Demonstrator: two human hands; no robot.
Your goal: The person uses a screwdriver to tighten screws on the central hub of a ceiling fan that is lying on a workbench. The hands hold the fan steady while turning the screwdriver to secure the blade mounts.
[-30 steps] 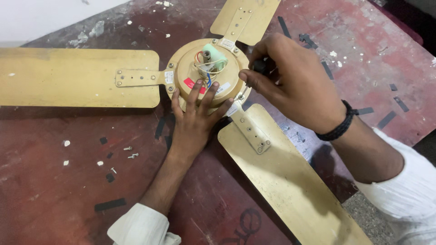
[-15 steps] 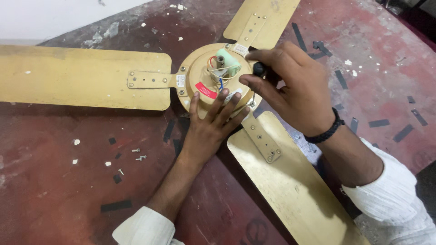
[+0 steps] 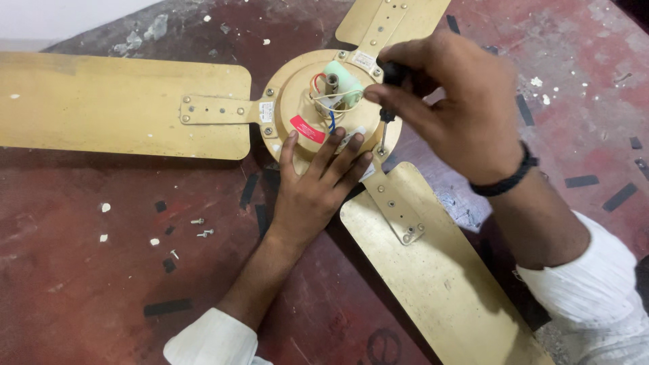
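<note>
A gold ceiling fan lies flat on a red floor, with its round motor hub (image 3: 292,101) facing up. On the hub sit a pale green capacitor (image 3: 342,79), coloured wires and a red sticker. My left hand (image 3: 316,190) rests flat on the hub's near edge, fingers spread. My right hand (image 3: 454,108) grips a black-handled screwdriver (image 3: 385,120) held upright, its tip at a screw on the hub rim where the near-right blade's bracket (image 3: 393,205) joins. Three blades spread out: left (image 3: 115,105), top (image 3: 392,17), and bottom right (image 3: 453,284).
Several loose screws (image 3: 201,228) lie on the floor left of my left forearm. Black tape strips and white paint flecks dot the red floor (image 3: 81,284). A white wall edge shows at the top left.
The view has shifted, so the fan sits lower and more to the right in frame. My right hand has risen, showing the screwdriver shaft standing on the rim screw. The left hand stays on the hub.
</note>
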